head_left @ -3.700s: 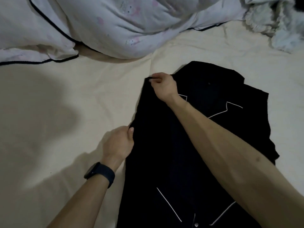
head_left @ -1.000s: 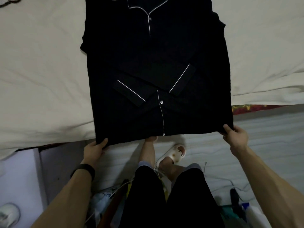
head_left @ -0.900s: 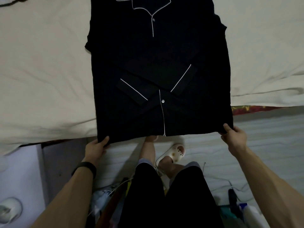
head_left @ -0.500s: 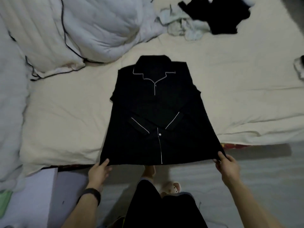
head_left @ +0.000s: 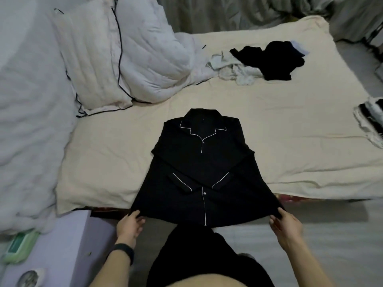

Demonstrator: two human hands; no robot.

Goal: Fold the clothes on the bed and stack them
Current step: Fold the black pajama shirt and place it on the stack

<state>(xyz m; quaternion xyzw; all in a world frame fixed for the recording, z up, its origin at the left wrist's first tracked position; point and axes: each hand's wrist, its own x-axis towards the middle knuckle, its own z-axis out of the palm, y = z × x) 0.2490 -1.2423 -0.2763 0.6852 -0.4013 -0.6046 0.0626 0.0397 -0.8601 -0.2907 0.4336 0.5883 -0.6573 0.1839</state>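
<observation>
A black pyjama shirt [head_left: 204,162] with white piping lies face up on the cream bed sheet [head_left: 269,125], its sleeves folded across the front. The hem hangs over the bed's near edge. My left hand [head_left: 130,223] pinches the left hem corner and my right hand [head_left: 285,222] pinches the right hem corner, lifting the hem off the bed. Farther back on the sheet lies an unfolded heap: a black garment [head_left: 273,59] on top of pale clothes [head_left: 232,68].
A white quilt with dark piping [head_left: 124,54] is bunched at the back left. More white bedding [head_left: 27,121] fills the left side. A striped garment [head_left: 371,119] sits at the right edge. A lilac bedside surface [head_left: 62,245] holds a green case [head_left: 19,245].
The view has risen from the floor and the hem to take in the whole bed. Both hands still hold the hem corners, now lifted and spread wider.
</observation>
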